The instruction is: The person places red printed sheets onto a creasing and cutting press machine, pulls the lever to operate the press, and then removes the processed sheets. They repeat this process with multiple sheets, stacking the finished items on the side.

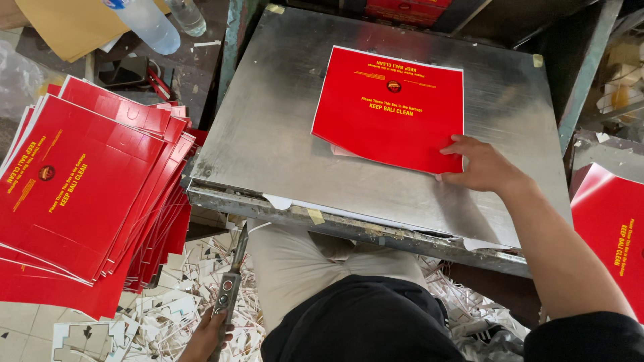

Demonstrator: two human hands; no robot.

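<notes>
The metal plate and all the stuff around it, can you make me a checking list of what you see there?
Surface: scratched metal plate, bits of tape on its edges.
Job's things: red printed sheet lying flat on the plate; big fanned stack of red sheets to the left.
Clutter: white paper offcuts on the floor; plastic bottles at the top left.
Grippers: right hand presses the sheet's near corner; left hand grips a handle with buttons.
Cables: nothing seen.
Surroundings: more red sheets at the right.
</notes>
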